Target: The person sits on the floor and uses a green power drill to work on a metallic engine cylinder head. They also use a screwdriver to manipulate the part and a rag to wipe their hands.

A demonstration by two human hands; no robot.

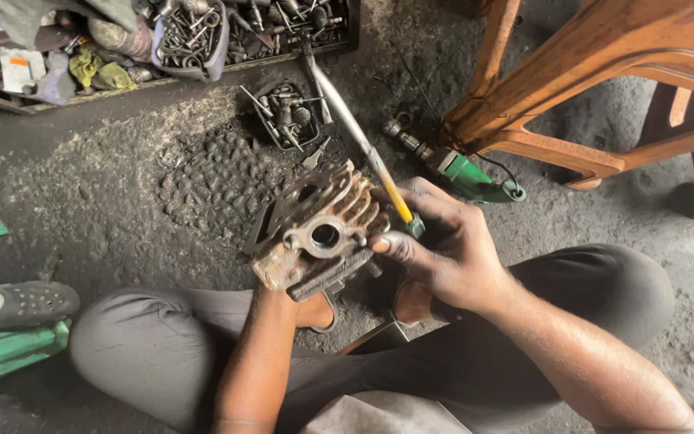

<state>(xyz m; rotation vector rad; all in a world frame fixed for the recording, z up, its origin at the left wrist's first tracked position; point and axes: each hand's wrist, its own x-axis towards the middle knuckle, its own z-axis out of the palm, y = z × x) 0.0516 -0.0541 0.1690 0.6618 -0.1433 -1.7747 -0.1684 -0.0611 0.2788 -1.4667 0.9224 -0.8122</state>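
My left hand (283, 277) props the rusty, finned cylinder head (319, 229) from beneath. My right hand (443, 249) grips a yellow-handled screwdriver (363, 145) against its right side.

A white packet (21, 68) with an orange patch lay in the tool tray (202, 68), at its left end. Its shape was roughly rectangular.

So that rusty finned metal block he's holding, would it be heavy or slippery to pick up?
Probably heavy for its size: the finned metal block looks like solid cast metal. Likely not slippery, since its rusty fins give grip. It seems stiff, and its flat faces make rolling unlikely.
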